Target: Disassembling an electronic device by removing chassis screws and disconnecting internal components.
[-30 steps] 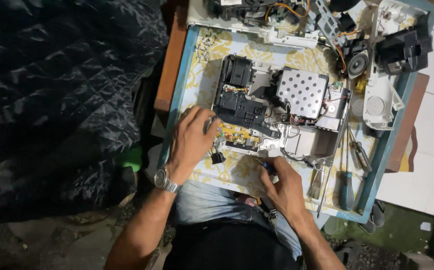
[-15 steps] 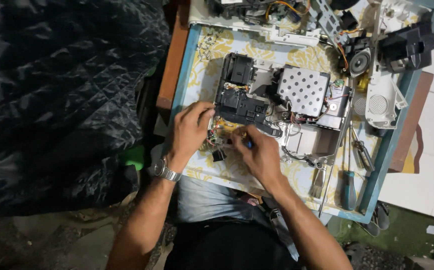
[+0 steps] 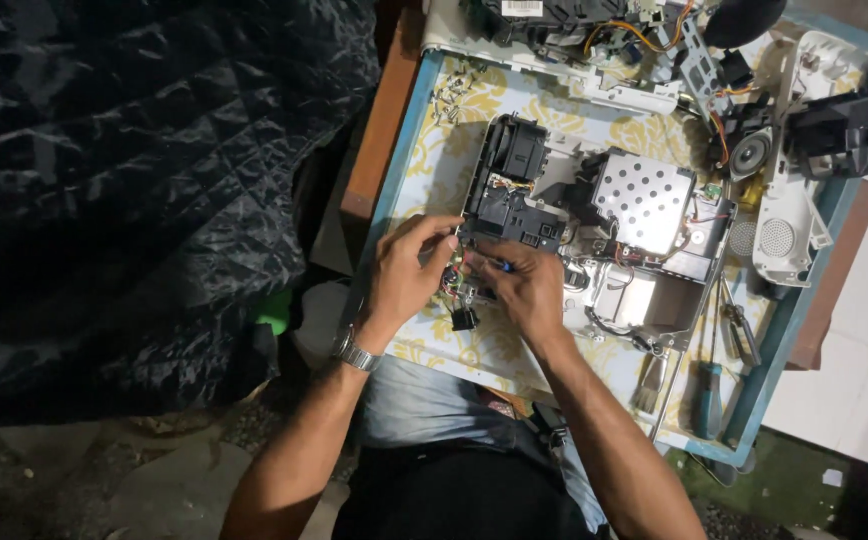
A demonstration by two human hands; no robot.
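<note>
Opened device chassis under both hands on the patterned table

Left hand rests with fingers spread on the chassis's black near corner; right hand, touching it, is pinched on a small blue-tipped tool. A small black part lies just below the left hand. Screwdrivers lie well to the right of the right hand; a white shell and a speaker sit beyond the chassis

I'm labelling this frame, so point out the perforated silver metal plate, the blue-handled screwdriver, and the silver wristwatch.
perforated silver metal plate [image 3: 644, 198], head view, centre of its holed face.
blue-handled screwdriver [image 3: 708, 400], head view, middle of handle.
silver wristwatch [image 3: 355, 352], head view, band on left wrist.
</note>
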